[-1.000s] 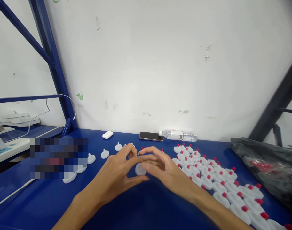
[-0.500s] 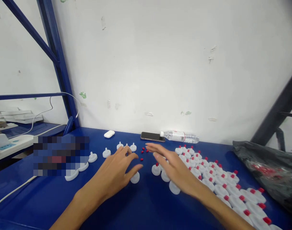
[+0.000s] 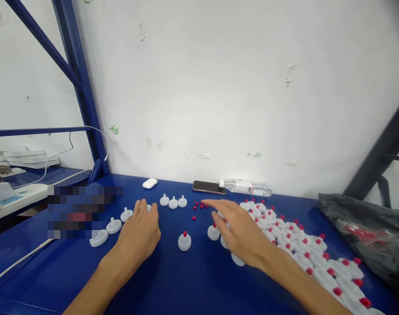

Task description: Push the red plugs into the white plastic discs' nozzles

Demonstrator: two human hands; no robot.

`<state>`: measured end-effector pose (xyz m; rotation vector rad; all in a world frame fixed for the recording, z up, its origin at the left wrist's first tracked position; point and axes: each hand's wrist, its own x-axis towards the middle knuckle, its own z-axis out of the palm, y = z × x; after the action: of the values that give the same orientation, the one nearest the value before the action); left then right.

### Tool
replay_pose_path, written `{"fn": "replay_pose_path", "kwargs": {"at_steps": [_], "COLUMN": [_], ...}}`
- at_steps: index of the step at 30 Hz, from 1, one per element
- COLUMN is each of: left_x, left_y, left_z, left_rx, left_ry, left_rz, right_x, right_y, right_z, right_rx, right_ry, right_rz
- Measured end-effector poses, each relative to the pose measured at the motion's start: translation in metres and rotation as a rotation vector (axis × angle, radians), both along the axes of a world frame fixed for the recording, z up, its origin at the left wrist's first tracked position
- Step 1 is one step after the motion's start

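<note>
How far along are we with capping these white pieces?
Well along: the crowd of white pieces at right mostly shows red tips, and the lone middle piece has one. The left hand is at a bare-looking piece, grip unclear; the right hovers by loose red caps. Left: six other visible bare pieces.

Seven white nozzled lids without red caps (image 3: 173, 203) are visible, one of them mostly hidden, along with at least five loose red caps (image 3: 194, 218). One red-capped lid (image 3: 184, 242) stands alone, and more than twenty others crowd together, too overlapped for an exact count. There is one phone (image 3: 209, 187), one plastic bottle (image 3: 247, 187) and one small white case (image 3: 150, 183).
</note>
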<state>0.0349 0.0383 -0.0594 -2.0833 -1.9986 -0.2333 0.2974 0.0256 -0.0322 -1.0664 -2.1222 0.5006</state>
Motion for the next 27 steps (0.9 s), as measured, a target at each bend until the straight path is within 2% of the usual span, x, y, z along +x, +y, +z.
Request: {"fn": "replay_pose_path", "kwargs": {"at_steps": [2, 3, 6, 9, 12, 15, 18, 22, 27], "left_x": [0.003, 0.006, 0.012, 0.016, 0.016, 0.015, 0.015, 0.015, 0.016], "left_y": [-0.002, -0.003, -0.007, -0.009, -0.01, -0.01, -0.012, -0.014, -0.014], "left_z": [0.004, 0.008, 0.018, 0.021, 0.018, 0.017, 0.022, 0.028, 0.025], "left_rx": [-0.034, -0.045, -0.071, -0.088, -0.095, -0.129, -0.19, -0.252, -0.251], "left_ry": [0.005, 0.004, -0.009, -0.015, -0.001, 0.01, -0.001, -0.052, -0.149], "left_rz": [-0.031, -0.045, -0.092, -0.099, -0.042, 0.019, 0.0, -0.102, -0.169], "right_x": [-0.003, -0.004, -0.004, -0.002, -0.004, -0.011, -0.019, -0.017, -0.004], "right_y": [0.002, 0.003, 0.011, 0.028, 0.056, 0.084, 0.102, 0.105, 0.092], "right_z": [-0.009, -0.012, -0.009, 0.004, 0.012, 0.008, 0.0, -0.006, -0.005], "right_rx": [0.183, 0.219, 0.198, 0.127, 0.073, 0.005, -0.051, -0.088, -0.095], "right_ry": [-0.288, -0.383, -0.528, -0.597, -0.661, -0.729, -0.789, -0.819, -0.772], "right_rz": [-0.076, -0.096, -0.161, -0.198, -0.248, -0.268, -0.266, -0.254, -0.222]}}
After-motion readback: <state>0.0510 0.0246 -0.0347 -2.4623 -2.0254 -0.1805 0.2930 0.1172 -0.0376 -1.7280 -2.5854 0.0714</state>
